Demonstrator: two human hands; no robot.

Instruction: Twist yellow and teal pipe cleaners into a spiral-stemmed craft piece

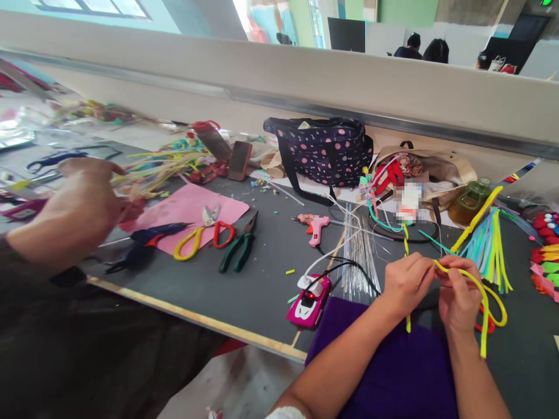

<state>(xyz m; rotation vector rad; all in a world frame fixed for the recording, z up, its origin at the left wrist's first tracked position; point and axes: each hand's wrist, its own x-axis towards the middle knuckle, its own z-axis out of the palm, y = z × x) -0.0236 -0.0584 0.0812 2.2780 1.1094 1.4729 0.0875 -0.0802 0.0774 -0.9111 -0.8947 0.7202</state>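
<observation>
Two hands [406,285] at lower right (plus one co-worker's hand [94,183], left), two bags [325,157], one pink glue gun [317,227] mid-frame, one bottle [471,201].

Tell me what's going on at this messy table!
One person is pinching a bent yellow strip between the left hand and right hand, with one loose end hanging down. Over on the left, another person's hand is stretched out above the table; it's too blurry to tell what it holds. Between them, scissors lie partly on pink paper, with pliers beside them and a pink glue gun farther right.
</observation>
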